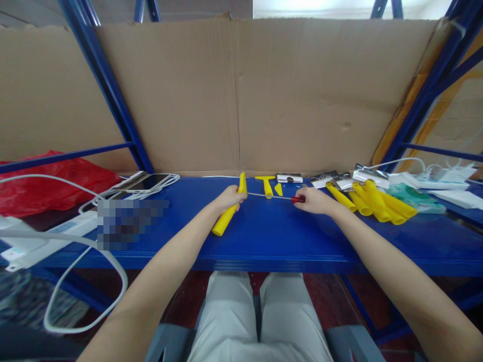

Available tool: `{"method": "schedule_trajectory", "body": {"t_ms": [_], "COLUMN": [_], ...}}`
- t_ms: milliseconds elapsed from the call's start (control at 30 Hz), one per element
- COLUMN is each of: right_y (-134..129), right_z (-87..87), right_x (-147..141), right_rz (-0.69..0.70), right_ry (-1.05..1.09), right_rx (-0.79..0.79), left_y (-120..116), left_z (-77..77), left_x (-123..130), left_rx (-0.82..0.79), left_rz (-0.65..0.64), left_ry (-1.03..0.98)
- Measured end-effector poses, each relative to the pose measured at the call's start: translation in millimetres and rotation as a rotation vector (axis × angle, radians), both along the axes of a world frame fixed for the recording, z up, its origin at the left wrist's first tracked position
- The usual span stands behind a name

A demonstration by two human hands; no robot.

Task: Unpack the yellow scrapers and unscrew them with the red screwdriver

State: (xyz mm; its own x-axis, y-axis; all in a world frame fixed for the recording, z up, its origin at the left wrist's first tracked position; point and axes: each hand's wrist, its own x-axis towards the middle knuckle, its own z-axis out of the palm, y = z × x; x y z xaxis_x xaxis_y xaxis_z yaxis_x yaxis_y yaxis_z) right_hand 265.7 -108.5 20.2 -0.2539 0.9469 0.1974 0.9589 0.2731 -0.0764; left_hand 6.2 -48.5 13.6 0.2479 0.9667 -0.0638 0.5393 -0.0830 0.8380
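Observation:
My left hand (227,197) is closed around a yellow plastic scraper handle (225,220), a tube held at a slant with its wide end toward me. My right hand (316,200) grips the red handle of a screwdriver (269,195). Its thin metal shaft points left and its tip reaches the upper part of the yellow handle; whether it sits in a screw is too small to tell. Behind the shaft lie a yellow T-shaped piece (267,185) and a small yellow wedge-shaped piece (278,189).
Several yellow handles (377,201) are piled on the right of the blue table (279,236), beside flat packets (323,179). A small box (290,178) stands by the cardboard wall (302,100). At left are a phone (145,182), white cables, a power strip (56,240) and a red bag (56,181).

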Motion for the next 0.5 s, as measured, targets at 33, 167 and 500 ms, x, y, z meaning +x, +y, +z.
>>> {"method": "schedule_trajectory", "body": {"t_ms": [33,167,500], "right_y": [0.9,2.5,3.9], "right_z": [-0.5,-2.4,-2.6], "right_x": [-0.4,-2.5,1.3], "right_rz": [-0.027,-0.12,-0.006], "right_ry": [-0.018,-0.073,0.014], "right_rx": [0.014,0.024,0.013], "left_y": [0.0,-0.6,0.2], "left_z": [0.3,1.0,0.6], "left_x": [0.1,0.3,-0.6], "left_rx": [-0.001,0.004,0.004], "left_rz": [0.0,-0.004,0.002], "left_ry": [0.001,0.001,-0.01]}}
